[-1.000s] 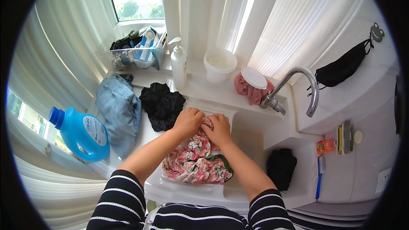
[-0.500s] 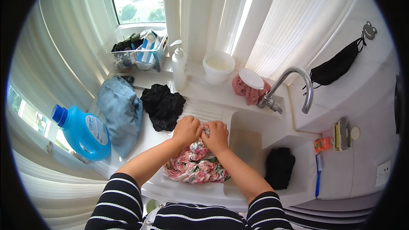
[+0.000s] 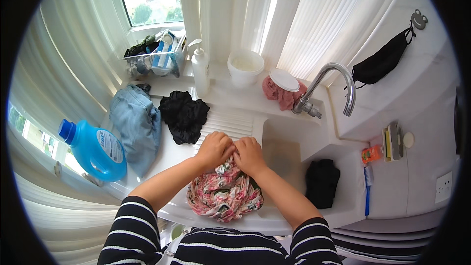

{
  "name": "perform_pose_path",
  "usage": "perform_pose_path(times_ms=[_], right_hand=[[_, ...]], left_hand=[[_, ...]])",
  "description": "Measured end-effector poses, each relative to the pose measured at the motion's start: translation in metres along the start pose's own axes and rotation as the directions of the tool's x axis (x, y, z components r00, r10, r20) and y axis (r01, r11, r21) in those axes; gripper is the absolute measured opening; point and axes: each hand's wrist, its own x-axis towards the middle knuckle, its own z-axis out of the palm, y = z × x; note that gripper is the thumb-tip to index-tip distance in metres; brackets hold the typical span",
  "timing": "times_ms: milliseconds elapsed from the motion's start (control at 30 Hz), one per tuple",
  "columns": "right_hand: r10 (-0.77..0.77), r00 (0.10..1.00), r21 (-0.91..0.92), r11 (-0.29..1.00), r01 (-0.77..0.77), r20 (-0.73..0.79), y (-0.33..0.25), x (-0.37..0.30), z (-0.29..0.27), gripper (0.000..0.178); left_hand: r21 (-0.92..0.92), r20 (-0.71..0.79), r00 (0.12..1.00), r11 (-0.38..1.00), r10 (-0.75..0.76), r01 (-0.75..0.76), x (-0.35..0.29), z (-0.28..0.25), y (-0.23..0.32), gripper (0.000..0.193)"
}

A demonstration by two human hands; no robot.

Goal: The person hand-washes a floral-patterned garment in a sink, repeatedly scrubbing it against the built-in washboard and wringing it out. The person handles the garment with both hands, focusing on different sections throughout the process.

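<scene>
A pink-and-white floral cloth (image 3: 224,197) lies bunched at the near end of the ribbed washboard (image 3: 235,120), left of the sink basin. My left hand (image 3: 216,149) and my right hand (image 3: 249,155) both grip its far end, fingers curled in and knuckles almost touching. Between them the gathered fabric is mostly hidden. Just beyond my left hand sits a crumpled black garment (image 3: 183,117). Light blue denim (image 3: 135,127) is heaped further left. To the right of my right hand, the basin (image 3: 282,159) holds cloudy water.
A blue detergent bottle (image 3: 98,152) stands far left. Along the back are a clear bin (image 3: 154,64), a pump bottle (image 3: 200,71), a white tub (image 3: 245,71) and a pink cloth (image 3: 279,95) under a lid. The faucet (image 3: 333,68) arches at right, above a folded black cloth (image 3: 322,183).
My hands have come slightly closer together on the floral cloth. The cloth's loose part looks rounder and sits a little nearer to me. The whole view has shifted slightly.
</scene>
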Motion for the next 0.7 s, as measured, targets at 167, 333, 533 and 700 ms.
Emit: perform_pose_path(times_ms=[167,333,533,700], right_hand=[[-0.085,0.996,0.031,0.996,0.086,-0.028,0.013,-0.02,0.01,0.026],[0.297,0.949,0.082,0.949,-0.306,0.106,0.015,0.036,0.014,0.022],[-0.149,0.985,0.262,0.957,0.123,0.082,-0.028,-0.044,-0.04,0.026],[0.274,0.96,0.073,0.958,-0.279,0.063,0.01,0.015,0.017,0.029]], left_hand=[[0.103,0.054,0.996,0.992,0.069,-0.075,-0.018,0.003,-0.001,0.023],[0.167,-0.025,0.994,0.98,-0.103,0.106,0.029,0.012,-0.02,0.02],[-0.108,0.095,0.977,0.977,0.193,-0.182,-0.049,-0.036,0.039,0.023],[0.274,-0.002,0.988,0.95,-0.157,0.151,0.012,0.007,0.006,0.023]])
